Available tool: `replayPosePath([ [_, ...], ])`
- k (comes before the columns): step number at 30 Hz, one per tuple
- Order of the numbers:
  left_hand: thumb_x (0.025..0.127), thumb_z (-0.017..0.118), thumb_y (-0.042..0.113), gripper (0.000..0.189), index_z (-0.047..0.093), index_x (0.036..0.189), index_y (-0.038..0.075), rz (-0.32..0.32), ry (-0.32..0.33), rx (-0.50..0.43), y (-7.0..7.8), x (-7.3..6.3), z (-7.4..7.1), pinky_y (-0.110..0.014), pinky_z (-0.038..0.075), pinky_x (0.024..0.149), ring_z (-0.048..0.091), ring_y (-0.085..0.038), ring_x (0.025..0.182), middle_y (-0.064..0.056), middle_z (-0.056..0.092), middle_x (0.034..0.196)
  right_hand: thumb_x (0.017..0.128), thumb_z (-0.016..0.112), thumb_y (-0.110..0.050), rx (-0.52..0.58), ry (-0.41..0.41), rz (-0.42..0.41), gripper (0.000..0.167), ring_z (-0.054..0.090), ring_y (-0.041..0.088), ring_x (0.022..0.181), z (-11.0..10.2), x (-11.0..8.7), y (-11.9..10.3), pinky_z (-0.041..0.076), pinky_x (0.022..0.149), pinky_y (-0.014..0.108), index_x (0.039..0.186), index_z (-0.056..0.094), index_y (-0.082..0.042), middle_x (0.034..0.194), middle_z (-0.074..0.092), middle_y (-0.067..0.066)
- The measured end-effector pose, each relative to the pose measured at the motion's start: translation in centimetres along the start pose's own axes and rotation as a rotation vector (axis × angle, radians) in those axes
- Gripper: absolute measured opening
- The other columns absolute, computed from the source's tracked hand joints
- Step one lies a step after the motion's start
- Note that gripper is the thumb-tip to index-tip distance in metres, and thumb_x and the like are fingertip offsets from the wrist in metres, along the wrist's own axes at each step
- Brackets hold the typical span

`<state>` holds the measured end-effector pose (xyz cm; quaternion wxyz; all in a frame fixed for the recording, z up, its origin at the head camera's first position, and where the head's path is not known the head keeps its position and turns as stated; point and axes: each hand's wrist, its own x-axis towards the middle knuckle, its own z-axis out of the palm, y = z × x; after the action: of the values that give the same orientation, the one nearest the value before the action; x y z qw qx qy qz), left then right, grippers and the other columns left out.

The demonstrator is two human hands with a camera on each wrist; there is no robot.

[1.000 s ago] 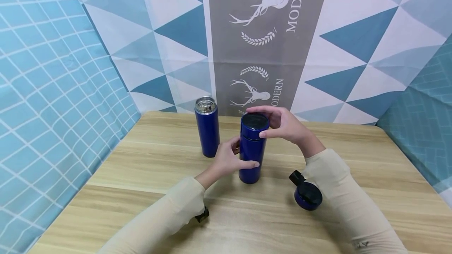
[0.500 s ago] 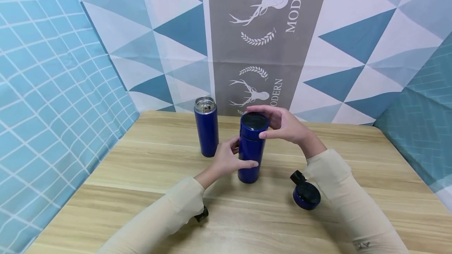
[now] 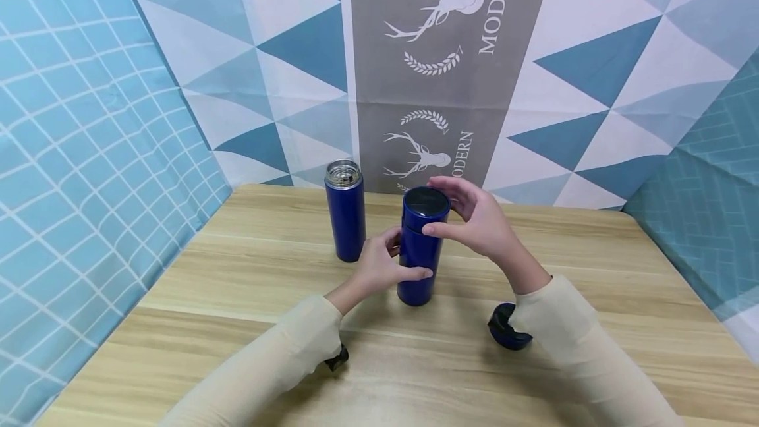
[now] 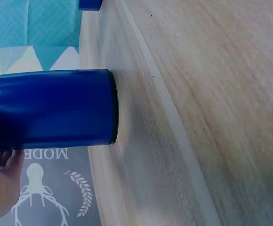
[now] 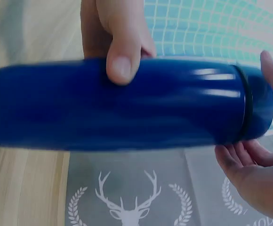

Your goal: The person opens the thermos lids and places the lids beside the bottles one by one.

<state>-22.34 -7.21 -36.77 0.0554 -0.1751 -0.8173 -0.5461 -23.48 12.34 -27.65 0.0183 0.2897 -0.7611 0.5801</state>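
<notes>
A dark blue thermos bottle [image 3: 418, 259] with a glossy black-topped lid [image 3: 426, 203] is upright in the middle of the head view. My left hand [image 3: 379, 265] grips its body from the left, thumb across the front. Up at the lid, my right hand [image 3: 474, 216] holds it from the right, thumb in front and fingers behind. The right wrist view shows the dark seam between lid [image 5: 261, 103] and bottle [image 5: 174, 106], with the left thumb on the body. Close to the table, the bottle's base [image 4: 110, 106] appears in the left wrist view.
Behind and left stands a second blue bottle [image 3: 346, 216], its steel neck uncovered. A blue round cap [image 3: 511, 342] lies on the wooden table [image 3: 415, 374], partly covered by the right sleeve [image 3: 563, 328]. A patterned backdrop [image 3: 427, 91] rises behind the table.
My right hand has turned about the lid: its thumb has slid left across the front and the wrist has swung. The sleeve now covers more of the loose cap. The left hand keeps its hold.
</notes>
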Motion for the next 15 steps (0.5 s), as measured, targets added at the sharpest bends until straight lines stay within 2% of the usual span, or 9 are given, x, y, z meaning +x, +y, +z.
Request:
replayPosePath([
  [3, 0.065, 0.089, 0.022, 0.065, 0.061, 0.121, 0.009, -0.012, -0.003, 0.001, 0.0, 0.0, 0.0, -0.037, 0.054, 0.097, 0.068, -0.022, 0.107, -0.009, 0.07, 0.115, 0.073, 0.08, 0.002, -0.02, 0.036, -0.013, 0.068, 0.056, 0.001, 0.115, 0.4, -0.2, -0.2, 0.045, 0.1, 0.01, 0.134, 0.05, -0.002, 0.137, 0.055, 0.014],
  [6, 0.064, 0.089, 0.022, 0.065, 0.061, 0.121, 0.009, -0.022, -0.003, -0.009, 0.1, 0.0, -0.1, -0.037, 0.054, 0.097, 0.068, -0.022, 0.107, -0.009, 0.07, 0.115, 0.073, 0.079, 0.003, -0.021, 0.03, -0.035, 0.066, 0.057, -0.002, 0.112, 0.3, -0.1, -0.1, 0.045, 0.099, 0.01, 0.133, 0.051, 0.0, 0.136, 0.055, 0.016],
  [15, 0.065, 0.089, 0.022, 0.065, 0.06, 0.122, 0.008, -0.023, -0.007, -0.003, 0.0, 0.0, -0.1, -0.035, 0.054, 0.097, 0.067, -0.02, 0.107, -0.008, 0.069, 0.116, 0.077, 0.077, -0.001, 0.055, -0.16, -0.096, 0.065, 0.059, 0.003, 0.115, -1.2, 1.2, 1.3, 0.046, 0.101, 0.014, 0.135, 0.047, 0.005, 0.138, 0.052, 0.021],
])
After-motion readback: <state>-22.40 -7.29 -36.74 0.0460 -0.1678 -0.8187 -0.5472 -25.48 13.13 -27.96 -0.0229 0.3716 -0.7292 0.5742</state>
